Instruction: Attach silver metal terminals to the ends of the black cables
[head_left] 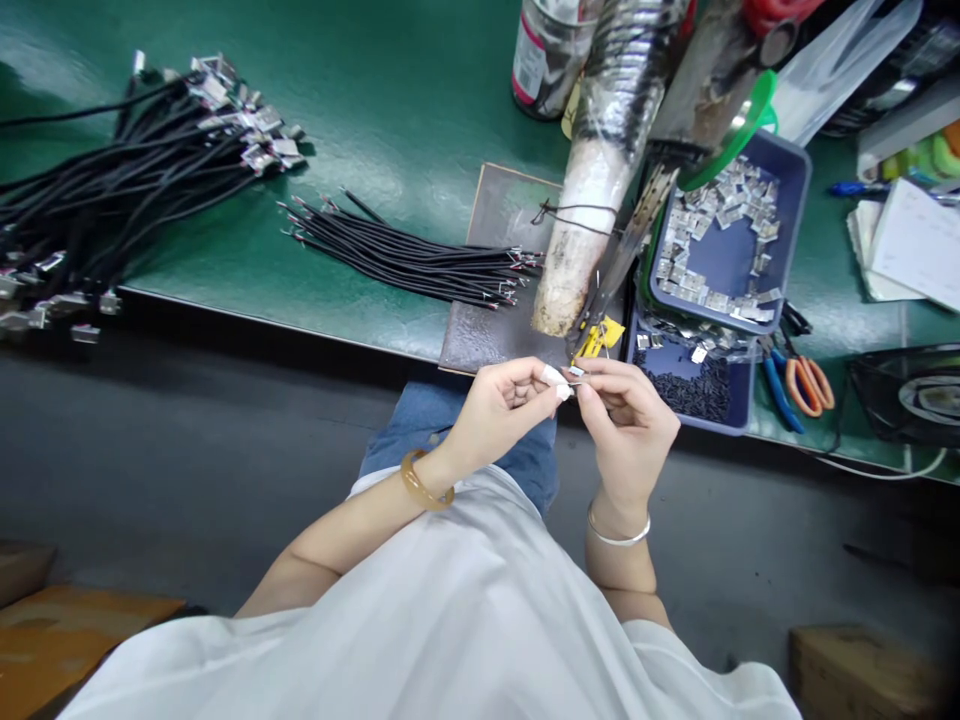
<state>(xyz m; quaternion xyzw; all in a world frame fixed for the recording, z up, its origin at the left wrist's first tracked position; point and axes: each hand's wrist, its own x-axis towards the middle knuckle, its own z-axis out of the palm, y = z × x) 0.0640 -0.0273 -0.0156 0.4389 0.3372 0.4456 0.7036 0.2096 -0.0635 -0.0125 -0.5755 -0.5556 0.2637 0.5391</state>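
My left hand (514, 400), with white covers on its thumb and a fingertip, pinches at something too small to make out. Its tips almost meet those of my right hand (630, 412), which is closed on a small silvery metal connector (576, 371). Both hands are just off the front edge of the bench, by a dark plate (480, 335). A bundle of short black cables (405, 255) with stripped wire ends lies partly on that plate. Behind my fingers is a yellow piece (600, 338) beside a soldering-iron-like tool (626, 250).
A foil-and-white duct (581, 220) hangs low over the plate. To the right stand a blue-grey tray of metal connectors (793, 215), a bin of small black pieces (739, 400) and orange-handled pliers (810, 387). A jar (551, 60) is behind; finished-looking cables (150, 150) pile at left.
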